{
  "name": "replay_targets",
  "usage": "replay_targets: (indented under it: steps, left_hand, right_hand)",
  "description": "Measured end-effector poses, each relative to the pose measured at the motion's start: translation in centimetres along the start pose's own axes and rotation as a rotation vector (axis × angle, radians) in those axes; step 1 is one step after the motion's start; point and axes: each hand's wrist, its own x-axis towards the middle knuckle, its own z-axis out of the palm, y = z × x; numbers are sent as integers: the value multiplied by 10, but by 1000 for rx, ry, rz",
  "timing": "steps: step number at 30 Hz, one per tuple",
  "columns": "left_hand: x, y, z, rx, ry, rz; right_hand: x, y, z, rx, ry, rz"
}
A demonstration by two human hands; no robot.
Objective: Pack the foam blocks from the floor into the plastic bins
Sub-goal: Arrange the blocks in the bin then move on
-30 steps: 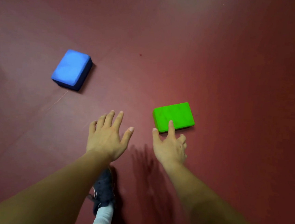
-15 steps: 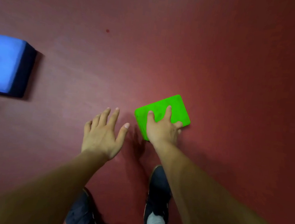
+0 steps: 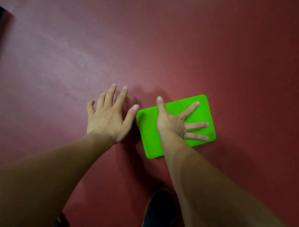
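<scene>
A green foam block (image 3: 150, 131) is laid flat on the red floor (image 3: 223, 47); the right hand (image 3: 171, 120) is spread on its top, fingers straight; the left hand (image 3: 108, 117) is held open just beside it.

We see dim, warm light. The floor (image 3: 241, 49) carries a pale sheen at upper left, glows reddest mid-frame and darkens toward the right and the corners. Soft shadows fall right of the left grip (image 3: 106, 117). The block (image 3: 149, 131) looks oversaturated. The forearms (image 3: 30, 184) at the bottom are dark and soft.
</scene>
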Motion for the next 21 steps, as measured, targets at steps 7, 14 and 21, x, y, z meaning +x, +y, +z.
replay_targets:
  steps: [7, 14, 21]
  left_hand:
    - [-10, -18, -17, -45, 0, -90]
    - [-27, -70, -98, -65, 53, -171]
    - [-46, -183, -207, -2, 105, -287]
  right_hand:
    - [-13, 23, -4, -168, 91, -197]
    - [-98, -21, -6, -388, 96, -533]
    - [-220, -113, 23, -442, 50, -694]
